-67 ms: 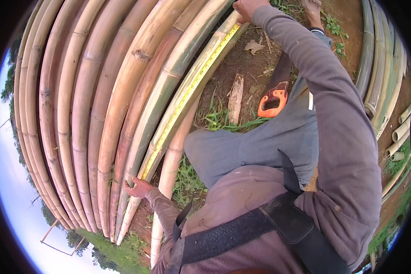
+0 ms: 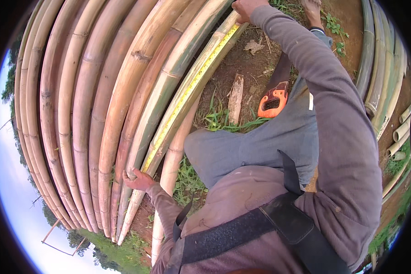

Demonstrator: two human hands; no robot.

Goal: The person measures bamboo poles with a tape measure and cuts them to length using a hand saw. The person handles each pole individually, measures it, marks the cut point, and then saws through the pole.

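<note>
A yellow measuring tape [image 2: 187, 92] lies stretched along a pale, greenish bamboo pole [image 2: 172, 129]. Around the near part of that pole curls my left hand [image 2: 140, 181], with its thumb on top where the visible tape stops. At the tape's far end, by the upper edge of the picture, my right hand [image 2: 247, 10] is closed against the pole. Its fingertips are partly hidden, and whether it holds the tape's case cannot be seen. Beside my leg rests a handsaw [image 2: 273, 101] with an orange handle, its dark blade running under my right arm.
Many long bamboo poles [image 2: 89, 68] lie side by side on the left. Another pole [image 2: 169, 169] runs beneath the measured one. A short bamboo piece [image 2: 235, 99] sits on the soil between poles and saw. More poles [image 2: 379, 68] are stacked at the far right.
My left hand has slid a little way up the pole, away from its near end, and covers a bit more of the tape. My right hand stays in place.
</note>
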